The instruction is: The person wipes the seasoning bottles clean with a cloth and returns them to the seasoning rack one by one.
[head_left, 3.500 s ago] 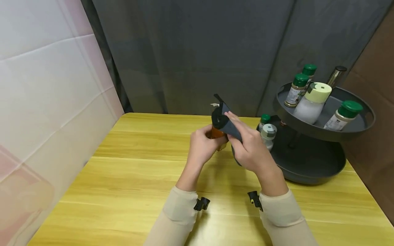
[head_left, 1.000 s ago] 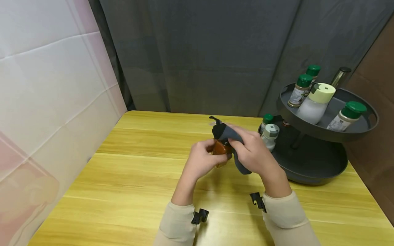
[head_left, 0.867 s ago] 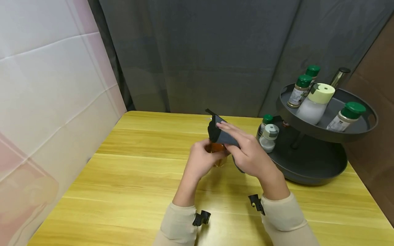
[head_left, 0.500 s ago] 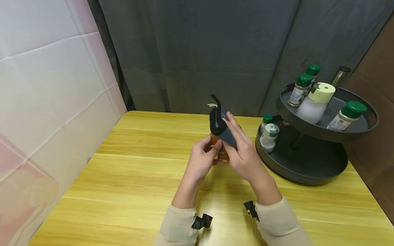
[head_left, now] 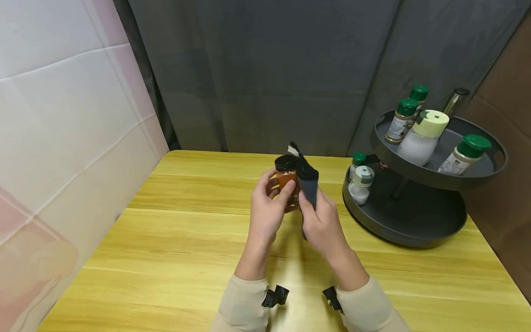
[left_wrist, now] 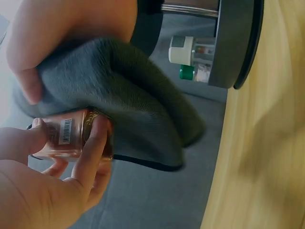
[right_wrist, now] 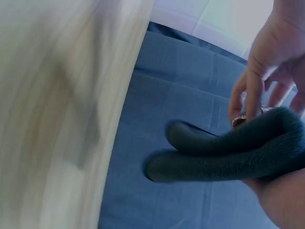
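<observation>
My left hand (head_left: pixel 267 207) grips a small glass jar (head_left: pixel 286 178) with a black lid (head_left: pixel 286 163) and orange-red contents, thumb across its front. In the left wrist view the jar (left_wrist: pixel 66 133) shows a barcode label, with fingers at its base. Just to the right, my right hand (head_left: pixel 323 223) holds a folded dark grey cloth (head_left: pixel 308 184) against the jar's side. A white tag (head_left: pixel 293 150) sticks up from the cloth's top. Seen from the right wrist, the doubled cloth (right_wrist: pixel 228 155) hangs in front of the jar, hiding most of it.
A two-tier dark turntable rack (head_left: pixel 406 240) stands on the wooden table (head_left: pixel 166 258) at right. Its upper tier carries green-capped spice bottles (head_left: pixel 464 154) and a cream-capped shaker (head_left: pixel 423 138). A white-capped shaker (head_left: pixel 360 185) and another green-capped bottle (head_left: pixel 355 166) stand below.
The cloth has come off the jar's top to its right side, so the black lid now shows. My right hand has turned and moved slightly left and down.
</observation>
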`<state>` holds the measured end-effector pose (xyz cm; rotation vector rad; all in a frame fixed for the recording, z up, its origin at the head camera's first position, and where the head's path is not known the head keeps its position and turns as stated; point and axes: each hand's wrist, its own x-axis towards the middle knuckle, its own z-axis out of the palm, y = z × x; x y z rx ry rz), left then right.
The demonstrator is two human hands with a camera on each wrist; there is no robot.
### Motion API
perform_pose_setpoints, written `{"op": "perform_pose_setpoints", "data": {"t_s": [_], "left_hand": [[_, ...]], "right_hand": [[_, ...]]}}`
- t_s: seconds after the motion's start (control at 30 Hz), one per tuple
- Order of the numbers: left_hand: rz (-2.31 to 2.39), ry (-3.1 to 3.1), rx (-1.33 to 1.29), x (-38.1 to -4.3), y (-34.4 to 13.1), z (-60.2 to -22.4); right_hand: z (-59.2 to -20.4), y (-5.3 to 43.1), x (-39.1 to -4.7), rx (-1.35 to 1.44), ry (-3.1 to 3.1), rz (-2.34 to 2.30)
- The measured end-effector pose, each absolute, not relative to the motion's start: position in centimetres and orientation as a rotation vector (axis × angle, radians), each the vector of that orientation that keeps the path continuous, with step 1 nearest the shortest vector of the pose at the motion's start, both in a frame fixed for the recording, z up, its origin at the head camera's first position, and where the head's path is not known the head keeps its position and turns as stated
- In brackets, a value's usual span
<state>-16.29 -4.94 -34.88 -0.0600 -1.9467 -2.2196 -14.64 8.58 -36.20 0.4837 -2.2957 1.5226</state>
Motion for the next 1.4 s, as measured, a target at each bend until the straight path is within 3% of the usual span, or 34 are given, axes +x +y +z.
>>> {"op": "perform_pose_setpoints", "data": {"t_s": [0.2,0.5,0.8,1.1,1.4], "left_hand": [[-2.081,-2.092,-0.080,-16.2,-4.9,-35.1],[-1.956,-2.149,-0.048,-15.9,-4.9,-35.5],[-1.888,-2.079,-0.044,-16.0,-5.1,-35.4],[-1.919,-2.148,-0.020,-15.6,-4.5,-36.2],[-1.936,-2.051,-0.002,-15.7,-5.2,-35.6]], "right_hand": [[-35.8,9.1,-14.6,0.334,-2.311,1.755],[-35.3,8.1,-13.9,0.361,-2.137,1.802],[-35.8,8.0,-14.1,0.120,-2.288,1.962],[-34.0,8.0,-13.3,0.254,-2.116,1.868],[-35.4,8.2,-13.8,0.120,-2.333,1.971]]}}
